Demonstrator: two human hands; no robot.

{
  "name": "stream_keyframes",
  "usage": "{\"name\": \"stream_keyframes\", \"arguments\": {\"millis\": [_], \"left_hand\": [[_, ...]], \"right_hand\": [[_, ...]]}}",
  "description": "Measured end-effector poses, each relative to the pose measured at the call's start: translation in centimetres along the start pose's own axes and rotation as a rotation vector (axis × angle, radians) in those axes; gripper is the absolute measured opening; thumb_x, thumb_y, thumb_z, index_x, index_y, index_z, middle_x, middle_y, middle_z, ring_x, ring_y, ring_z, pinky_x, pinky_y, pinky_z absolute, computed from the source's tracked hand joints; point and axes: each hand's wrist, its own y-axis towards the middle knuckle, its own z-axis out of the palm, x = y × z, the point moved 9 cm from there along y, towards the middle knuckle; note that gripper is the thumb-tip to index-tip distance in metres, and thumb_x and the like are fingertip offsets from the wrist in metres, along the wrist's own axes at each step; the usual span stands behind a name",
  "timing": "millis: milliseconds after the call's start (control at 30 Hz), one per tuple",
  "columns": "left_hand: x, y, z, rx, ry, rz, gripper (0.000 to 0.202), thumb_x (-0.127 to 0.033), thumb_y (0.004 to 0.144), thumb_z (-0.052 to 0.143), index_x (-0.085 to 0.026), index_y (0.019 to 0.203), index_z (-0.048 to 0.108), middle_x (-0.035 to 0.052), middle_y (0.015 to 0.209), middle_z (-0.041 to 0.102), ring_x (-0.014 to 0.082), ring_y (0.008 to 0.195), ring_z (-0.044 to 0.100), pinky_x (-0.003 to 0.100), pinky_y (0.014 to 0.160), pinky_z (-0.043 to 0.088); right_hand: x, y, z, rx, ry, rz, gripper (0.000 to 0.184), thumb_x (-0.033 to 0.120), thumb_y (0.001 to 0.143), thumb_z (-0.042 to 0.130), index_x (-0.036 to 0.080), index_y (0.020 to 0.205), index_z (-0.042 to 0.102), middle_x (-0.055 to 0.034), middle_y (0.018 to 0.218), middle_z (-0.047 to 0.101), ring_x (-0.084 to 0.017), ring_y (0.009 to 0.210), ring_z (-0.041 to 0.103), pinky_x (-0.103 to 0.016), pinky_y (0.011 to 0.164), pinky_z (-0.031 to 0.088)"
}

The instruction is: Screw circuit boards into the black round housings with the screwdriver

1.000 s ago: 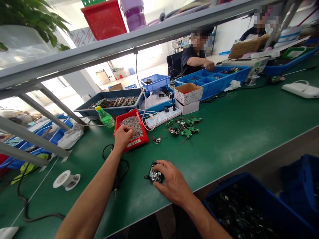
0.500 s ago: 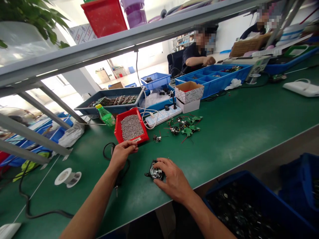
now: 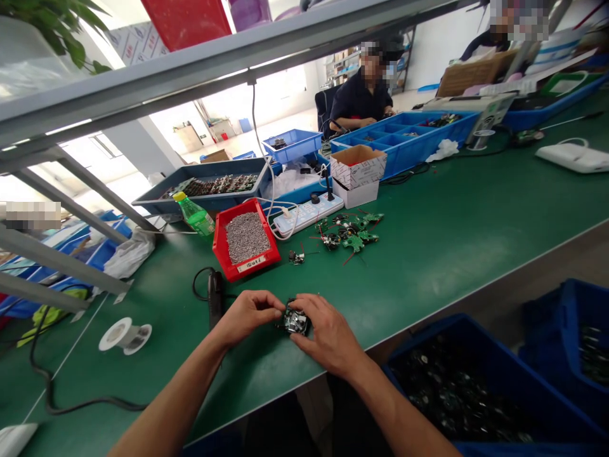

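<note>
The small black assembly [image 3: 295, 322] lies on the green bench [image 3: 451, 235] near its front edge, between both hands. The right hand [image 3: 328, 336] curls over it from the right, its grip closed on the part. The left hand [image 3: 247, 314] has its grip pinched together, fingertips touching the part's left edge; whether they hold anything tiny cannot be told. Just left of that hand lies a black corded tool [image 3: 215, 297], and further left a solder spool [image 3: 124, 333]. Beyond the hands stands a red tray [image 3: 252, 265] filled with small grey bits, with a green bottle [image 3: 194, 216] to its left, a white power strip [image 3: 309, 214] to its right and a scatter of green circuit boards [image 3: 352, 231] past that. A blue bin [image 3: 428, 333] of dark parts sits below the bench edge on the right. Nothing lies between the hands and the assembly. A second ago the left hand was reaching into the red tray; half a second ago it was at the tray's near rim; now it has come back to the assembly, while the right hand has stayed on it.
</note>
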Motion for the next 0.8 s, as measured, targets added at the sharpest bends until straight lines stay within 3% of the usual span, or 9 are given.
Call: {"name": "stream_keyframes", "arguments": {"millis": [167,633,800], "left_hand": [[0.0,0.6,1.0,0.103,0.030,-0.006,0.014,-0.027,0.072,0.077,-0.015,0.078,0.076,0.0049,0.083,0.068,0.0153,0.075,0.059,0.028,0.074,0.046],[-0.1,1.4,1.7,0.180,0.077,-0.041,0.016,-0.031,0.070,0.078,-0.016,0.075,0.077,0.0033,0.075,0.065,0.0138,0.067,0.057,0.026,0.066,0.048],[-0.6,1.5,2.3,0.327,0.144,-0.025,0.017,-0.030,0.075,0.073,-0.017,0.084,0.077,0.0037,0.081,0.067,0.0148,0.074,0.058,0.026,0.071,0.047]], "right_hand": [[-0.1,0.0,0.1,0.006,0.000,0.015,0.050,0.014,0.073,0.072,0.025,0.119,0.056,-0.0055,0.122,0.060,-0.025,0.113,0.055,-0.043,0.099,0.046],[-0.3,0.0,0.2,0.000,0.009,0.013,0.048,0.014,0.074,0.069,0.024,0.119,0.054,-0.0062,0.121,0.061,-0.026,0.112,0.056,-0.044,0.100,0.045],[-0.3,0.0,0.3,0.003,0.016,0.024,0.050,0.014,0.073,0.070,0.024,0.119,0.054,-0.0055,0.120,0.061,-0.026,0.112,0.055,-0.043,0.100,0.044]]}}
